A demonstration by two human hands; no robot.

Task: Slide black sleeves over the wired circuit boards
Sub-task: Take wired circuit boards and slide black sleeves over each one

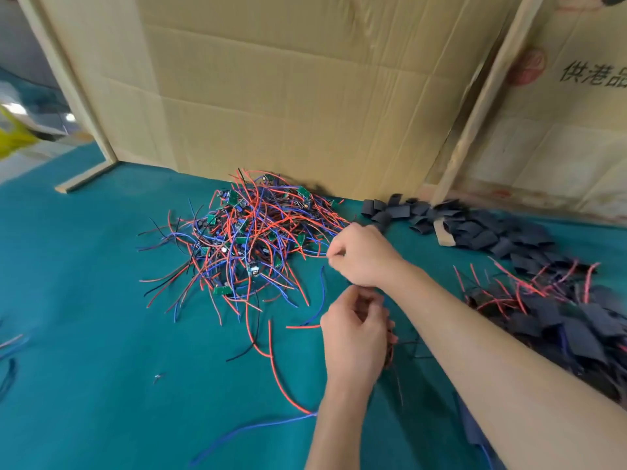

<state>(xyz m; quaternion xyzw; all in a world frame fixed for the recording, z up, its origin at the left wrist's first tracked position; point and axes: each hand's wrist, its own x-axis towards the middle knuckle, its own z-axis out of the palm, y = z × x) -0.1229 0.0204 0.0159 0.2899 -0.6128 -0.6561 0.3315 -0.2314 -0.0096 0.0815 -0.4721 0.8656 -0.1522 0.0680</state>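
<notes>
Wired board, largely hidden, near centre, gripped in curled left hand [356,337]; wires [325,256] pinched by right hand [359,256]. Unsleeved pile [244,232] far left, black sleeves [481,228] far right. Best gathering wires straight before sleeving.

A teal table [84,317] stood against creased cardboard [288,89]; wooden battens [481,106] leaned there, and something yellow [13,139] blurred far left.

Place: small assembly workshop, hand piecework.
Surface: teal felt-covered bench [84,334].
Backdrop, 12 o'clock: flattened cardboard sheets [288,96] on wooden battens [481,106].
Stock: bulk heap of wired circuit boards [244,239]; black sleeves [475,228] at 2 o'clock.
</notes>
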